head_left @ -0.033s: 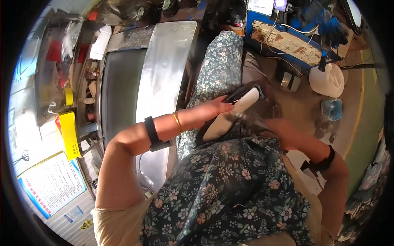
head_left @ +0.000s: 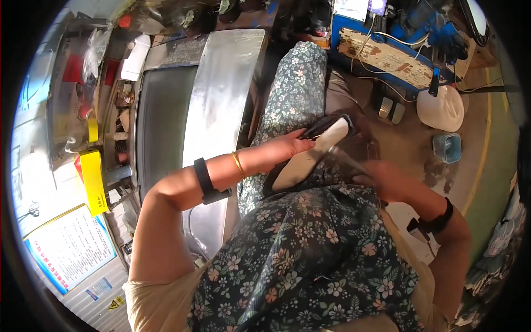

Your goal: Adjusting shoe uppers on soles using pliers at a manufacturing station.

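Just beyond the floral apron, over the lap, we see a dark shoe lying aslant with its pale sole up, its side pinched by the fingers of our left hand. To the right of the apron's upper edge, our right hand is blurred, its fingers closed around a thin grey tool that points at the sole. Farther out, we have a metal desk beyond the apron to the left and a white jug beyond it to the right.

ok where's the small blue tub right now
In the head view, the small blue tub is on the floor toward the right, just below the white plastic jug in the picture.
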The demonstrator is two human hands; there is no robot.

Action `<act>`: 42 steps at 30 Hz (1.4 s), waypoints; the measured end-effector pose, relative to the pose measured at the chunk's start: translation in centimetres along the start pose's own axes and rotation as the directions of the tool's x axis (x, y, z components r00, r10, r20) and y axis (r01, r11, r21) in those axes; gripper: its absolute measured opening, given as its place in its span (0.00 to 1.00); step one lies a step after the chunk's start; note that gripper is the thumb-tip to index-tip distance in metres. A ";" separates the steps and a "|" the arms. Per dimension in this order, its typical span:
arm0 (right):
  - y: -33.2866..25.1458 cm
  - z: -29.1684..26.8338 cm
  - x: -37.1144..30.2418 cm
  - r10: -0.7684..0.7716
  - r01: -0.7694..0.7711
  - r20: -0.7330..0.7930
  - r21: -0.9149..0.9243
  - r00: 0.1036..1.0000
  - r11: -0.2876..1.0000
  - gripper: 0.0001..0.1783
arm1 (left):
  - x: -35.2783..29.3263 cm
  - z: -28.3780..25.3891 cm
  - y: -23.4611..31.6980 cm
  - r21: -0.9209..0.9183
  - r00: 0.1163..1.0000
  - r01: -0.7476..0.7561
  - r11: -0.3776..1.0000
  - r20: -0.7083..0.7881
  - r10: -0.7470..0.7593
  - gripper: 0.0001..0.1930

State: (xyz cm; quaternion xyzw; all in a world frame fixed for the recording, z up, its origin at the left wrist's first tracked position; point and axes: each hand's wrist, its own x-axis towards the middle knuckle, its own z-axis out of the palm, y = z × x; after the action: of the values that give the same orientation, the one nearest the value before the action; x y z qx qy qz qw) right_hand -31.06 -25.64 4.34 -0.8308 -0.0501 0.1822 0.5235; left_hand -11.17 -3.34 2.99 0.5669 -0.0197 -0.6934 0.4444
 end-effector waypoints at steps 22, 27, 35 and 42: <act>-2.2 -1.7 1.1 0.282 -0.226 -0.258 0.227 0.924 0.947 0.19 | 5.4 -1.1 1.5 0.736 0.981 0.131 0.664 -0.191 0.019 0.27; 0.0 -0.9 5.4 0.322 -0.319 -0.137 0.043 0.937 0.947 0.23 | 5.0 -0.5 2.1 0.828 0.973 0.122 0.548 -0.208 0.098 0.33; -0.8 -0.5 5.7 0.285 -0.304 -0.150 -0.119 0.947 0.945 0.23 | 4.0 -0.7 2.1 0.771 0.970 0.061 0.634 -0.197 0.146 0.45; -0.6 0.0 6.9 0.316 -0.311 -0.161 0.055 0.935 0.949 0.28 | 3.3 -0.8 1.6 0.800 0.965 0.024 0.600 -0.175 0.194 0.46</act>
State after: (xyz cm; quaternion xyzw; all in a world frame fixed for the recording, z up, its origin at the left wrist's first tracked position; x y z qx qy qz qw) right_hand -24.59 -23.52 3.16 -0.8330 0.1298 0.1934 0.5019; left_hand -9.44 -6.00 0.99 0.7841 -0.2984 -0.5145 0.1773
